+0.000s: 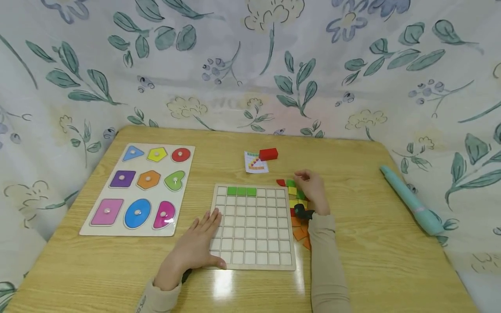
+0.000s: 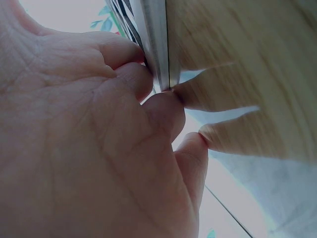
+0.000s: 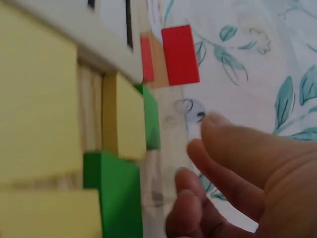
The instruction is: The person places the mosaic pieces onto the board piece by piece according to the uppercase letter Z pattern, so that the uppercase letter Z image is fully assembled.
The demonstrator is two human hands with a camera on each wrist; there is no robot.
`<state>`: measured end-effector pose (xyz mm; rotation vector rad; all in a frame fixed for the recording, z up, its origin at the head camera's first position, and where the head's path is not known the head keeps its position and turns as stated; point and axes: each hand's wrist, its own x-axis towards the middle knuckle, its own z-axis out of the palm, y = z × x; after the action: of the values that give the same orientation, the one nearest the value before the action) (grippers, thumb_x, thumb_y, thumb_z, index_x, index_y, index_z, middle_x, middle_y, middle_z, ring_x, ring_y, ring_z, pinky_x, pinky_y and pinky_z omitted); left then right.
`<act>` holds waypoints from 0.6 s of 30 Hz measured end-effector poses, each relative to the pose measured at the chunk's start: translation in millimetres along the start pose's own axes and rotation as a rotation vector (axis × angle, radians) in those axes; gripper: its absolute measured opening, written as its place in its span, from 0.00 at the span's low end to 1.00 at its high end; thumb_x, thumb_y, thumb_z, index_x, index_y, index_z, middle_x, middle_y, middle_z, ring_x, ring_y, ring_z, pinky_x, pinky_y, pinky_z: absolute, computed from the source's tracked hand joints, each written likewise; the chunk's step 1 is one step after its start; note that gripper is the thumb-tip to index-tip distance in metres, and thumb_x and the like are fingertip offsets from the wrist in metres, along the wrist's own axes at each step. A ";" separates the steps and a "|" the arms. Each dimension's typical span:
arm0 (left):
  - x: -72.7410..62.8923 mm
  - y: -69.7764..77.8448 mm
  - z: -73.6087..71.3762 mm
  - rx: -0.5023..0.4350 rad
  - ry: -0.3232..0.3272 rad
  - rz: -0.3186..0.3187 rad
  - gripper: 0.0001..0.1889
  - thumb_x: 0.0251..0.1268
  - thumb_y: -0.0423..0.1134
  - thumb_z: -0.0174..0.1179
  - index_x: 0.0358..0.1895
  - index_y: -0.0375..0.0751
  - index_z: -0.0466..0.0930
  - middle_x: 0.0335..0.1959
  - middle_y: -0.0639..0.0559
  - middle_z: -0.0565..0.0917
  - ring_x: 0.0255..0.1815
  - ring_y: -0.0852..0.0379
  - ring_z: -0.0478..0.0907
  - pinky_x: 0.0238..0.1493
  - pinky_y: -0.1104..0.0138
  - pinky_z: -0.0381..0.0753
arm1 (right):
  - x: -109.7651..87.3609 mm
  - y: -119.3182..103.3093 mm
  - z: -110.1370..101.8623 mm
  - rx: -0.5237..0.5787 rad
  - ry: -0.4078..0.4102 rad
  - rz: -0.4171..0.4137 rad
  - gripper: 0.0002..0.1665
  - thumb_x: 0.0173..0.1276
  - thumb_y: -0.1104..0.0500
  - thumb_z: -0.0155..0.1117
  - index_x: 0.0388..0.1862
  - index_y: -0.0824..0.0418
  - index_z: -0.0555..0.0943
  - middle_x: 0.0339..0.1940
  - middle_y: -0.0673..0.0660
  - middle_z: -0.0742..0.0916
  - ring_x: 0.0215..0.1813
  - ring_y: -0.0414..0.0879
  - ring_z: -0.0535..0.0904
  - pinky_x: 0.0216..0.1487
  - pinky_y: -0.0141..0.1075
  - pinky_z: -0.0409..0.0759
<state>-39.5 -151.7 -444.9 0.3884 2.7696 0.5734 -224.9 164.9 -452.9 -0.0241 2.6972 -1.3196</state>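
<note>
A wooden grid board lies mid-table with three green tiles in its top row. My left hand rests flat on the board's lower left corner; in the left wrist view its fingers press against the board's edge. My right hand hovers over a pile of loose coloured tiles just right of the board. In the right wrist view its fingers are loosely bent and hold nothing, beside a green tile and a yellow tile.
A pattern card with a red block on it lies behind the board. A shape puzzle board lies at the left. A teal tube-like object lies at the right edge. A floral cloth surrounds the table.
</note>
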 end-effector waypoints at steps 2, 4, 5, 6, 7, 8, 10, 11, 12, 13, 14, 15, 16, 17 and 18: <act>-0.5 0.4 -1.0 -0.006 -0.002 -0.007 0.68 0.33 0.65 0.74 0.77 0.34 0.46 0.80 0.41 0.46 0.80 0.39 0.43 0.78 0.43 0.47 | -0.4 1.7 -2.2 -0.057 -0.051 -0.017 0.20 0.72 0.55 0.58 0.58 0.64 0.80 0.51 0.65 0.83 0.51 0.55 0.78 0.44 0.35 0.78; -1.2 1.0 -1.8 -0.016 -0.007 -0.016 0.68 0.33 0.65 0.74 0.77 0.34 0.47 0.80 0.41 0.46 0.80 0.39 0.43 0.78 0.43 0.47 | -1.1 1.9 -3.1 -0.098 -0.102 -0.022 0.21 0.71 0.56 0.60 0.59 0.64 0.79 0.52 0.65 0.83 0.51 0.55 0.78 0.46 0.38 0.78; -1.3 1.2 -1.9 -0.018 -0.009 -0.018 0.68 0.33 0.64 0.74 0.77 0.34 0.46 0.80 0.41 0.46 0.80 0.39 0.43 0.78 0.43 0.47 | -1.3 1.5 -3.1 -0.118 -0.119 -0.023 0.21 0.70 0.57 0.61 0.59 0.64 0.79 0.52 0.65 0.83 0.50 0.55 0.77 0.47 0.38 0.77; -1.2 1.2 -2.0 -0.020 -0.010 -0.018 0.68 0.33 0.65 0.74 0.77 0.34 0.46 0.80 0.42 0.46 0.80 0.39 0.43 0.78 0.43 0.47 | -1.4 0.9 -3.0 -0.128 -0.130 -0.022 0.22 0.69 0.57 0.61 0.59 0.64 0.79 0.51 0.65 0.83 0.50 0.54 0.76 0.46 0.38 0.77; -0.9 1.2 -2.0 -0.017 -0.011 -0.017 0.68 0.34 0.65 0.74 0.77 0.34 0.46 0.80 0.42 0.46 0.80 0.39 0.43 0.78 0.43 0.47 | -1.4 0.6 -2.6 -0.129 -0.139 -0.015 0.21 0.69 0.58 0.62 0.59 0.64 0.79 0.50 0.64 0.82 0.48 0.53 0.76 0.44 0.37 0.77; -0.5 1.1 -2.0 -0.015 -0.010 -0.015 0.68 0.34 0.65 0.74 0.77 0.34 0.46 0.80 0.42 0.46 0.80 0.39 0.43 0.78 0.43 0.47 | -1.4 0.0 -2.3 -0.124 -0.142 -0.004 0.22 0.68 0.58 0.62 0.59 0.65 0.78 0.50 0.64 0.82 0.47 0.53 0.75 0.44 0.37 0.76; 0.3 0.8 -2.0 -0.011 -0.007 -0.010 0.68 0.34 0.65 0.74 0.77 0.34 0.46 0.80 0.42 0.46 0.80 0.39 0.43 0.78 0.43 0.47 | -0.2 -0.1 -1.5 -0.120 -0.135 -0.003 0.21 0.68 0.59 0.63 0.58 0.66 0.77 0.51 0.64 0.82 0.47 0.52 0.75 0.45 0.37 0.76; 0.5 0.6 -2.1 -0.008 -0.007 -0.007 0.68 0.34 0.65 0.73 0.77 0.34 0.46 0.80 0.41 0.46 0.80 0.39 0.43 0.78 0.43 0.47 | 0.3 0.0 -1.1 -0.119 -0.132 -0.002 0.20 0.68 0.60 0.62 0.57 0.67 0.77 0.51 0.65 0.81 0.47 0.52 0.75 0.45 0.37 0.76; 0.8 0.5 -2.1 -0.006 -0.008 -0.006 0.68 0.34 0.65 0.73 0.77 0.34 0.46 0.80 0.41 0.45 0.80 0.40 0.43 0.78 0.43 0.47 | 0.9 0.3 -0.8 -0.114 -0.128 -0.003 0.19 0.68 0.61 0.62 0.56 0.67 0.76 0.51 0.65 0.81 0.48 0.53 0.75 0.46 0.37 0.76; 0.8 0.5 -2.2 -0.006 -0.008 -0.006 0.68 0.34 0.65 0.73 0.77 0.34 0.46 0.80 0.41 0.45 0.80 0.40 0.43 0.78 0.43 0.47 | 1.4 0.6 -0.3 -0.109 -0.125 -0.004 0.19 0.68 0.62 0.62 0.55 0.68 0.75 0.51 0.65 0.81 0.48 0.54 0.76 0.47 0.38 0.76; 0.7 0.4 -2.2 -0.005 -0.009 -0.007 0.68 0.34 0.65 0.73 0.77 0.34 0.46 0.80 0.42 0.45 0.80 0.40 0.43 0.78 0.43 0.47 | 1.4 0.2 -0.2 -0.108 -0.121 -0.006 0.18 0.68 0.63 0.62 0.54 0.68 0.74 0.51 0.66 0.81 0.50 0.55 0.76 0.49 0.40 0.76; 0.7 0.4 -2.2 -0.004 -0.010 -0.007 0.68 0.34 0.65 0.73 0.77 0.34 0.46 0.80 0.42 0.45 0.80 0.40 0.43 0.78 0.43 0.47 | 1.7 0.3 0.2 -0.104 -0.114 -0.012 0.17 0.68 0.64 0.62 0.53 0.68 0.74 0.50 0.66 0.81 0.50 0.55 0.76 0.50 0.41 0.76; 0.6 0.4 -2.2 -0.004 -0.010 -0.008 0.68 0.34 0.65 0.73 0.77 0.34 0.46 0.80 0.42 0.45 0.80 0.40 0.43 0.78 0.43 0.47 | 1.6 -0.1 0.5 -0.095 -0.106 -0.015 0.16 0.68 0.64 0.62 0.52 0.68 0.74 0.50 0.66 0.81 0.50 0.56 0.77 0.50 0.42 0.77; 0.4 0.4 -2.2 -0.003 -0.011 -0.008 0.68 0.34 0.65 0.73 0.77 0.34 0.46 0.80 0.42 0.45 0.80 0.40 0.43 0.78 0.43 0.47 | 1.7 -0.4 0.8 -0.093 -0.092 -0.023 0.15 0.68 0.65 0.61 0.51 0.69 0.74 0.49 0.67 0.81 0.50 0.57 0.77 0.50 0.42 0.77; 0.4 0.4 -2.0 -0.003 -0.012 -0.008 0.68 0.34 0.66 0.73 0.77 0.34 0.45 0.80 0.42 0.45 0.80 0.40 0.43 0.78 0.43 0.47 | 1.5 -1.3 1.0 -0.079 -0.079 -0.022 0.14 0.68 0.65 0.61 0.50 0.69 0.75 0.48 0.67 0.82 0.50 0.57 0.78 0.49 0.41 0.78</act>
<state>-40.4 -152.0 -443.1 0.3782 2.7578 0.5712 -226.4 163.2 -452.7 -0.1117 2.6879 -1.1905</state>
